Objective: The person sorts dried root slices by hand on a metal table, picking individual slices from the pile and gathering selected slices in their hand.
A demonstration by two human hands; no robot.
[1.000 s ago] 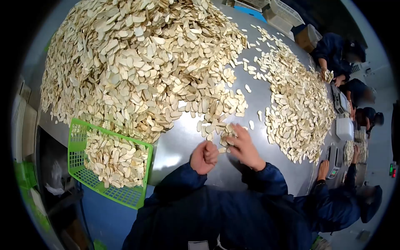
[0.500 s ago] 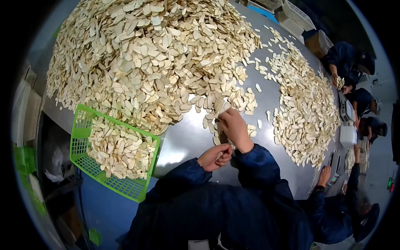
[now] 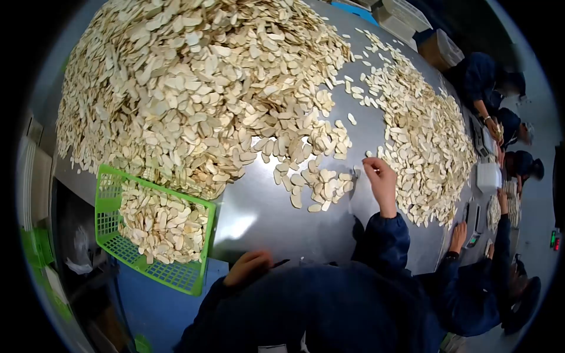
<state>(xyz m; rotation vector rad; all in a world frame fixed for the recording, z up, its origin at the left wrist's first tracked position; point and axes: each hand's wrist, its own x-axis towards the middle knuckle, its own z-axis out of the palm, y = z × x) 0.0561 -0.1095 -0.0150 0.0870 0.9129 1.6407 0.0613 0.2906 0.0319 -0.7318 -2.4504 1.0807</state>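
My right hand [image 3: 381, 181] is over the metal table [image 3: 265, 226], right of a small cluster of pale dried slices [image 3: 329, 187]. Its fingers are pinched together, and whatever they hold is too small to make out. Low at the table's front edge, my left hand [image 3: 250, 266] is blurred by motion, with a small dark object near its fingertips. A huge heap of slices [image 3: 176, 88] covers the back left. At the left, a green plastic basket [image 3: 206, 250] is partly filled with slices and tilts toward the front edge.
A second long pile of slices [image 3: 424, 135] lies to the right. Past it, several co-workers in dark clothing sit along the table, beside scales [image 3: 472, 226] and a white container [image 3: 488, 178]. A cardboard box [image 3: 438, 50] and pale crates [image 3: 400, 20] stand at the back right.
My right hand has moved right, away from the small cluster. My left hand has drawn back toward the front edge, near my body. The view has shifted slightly.
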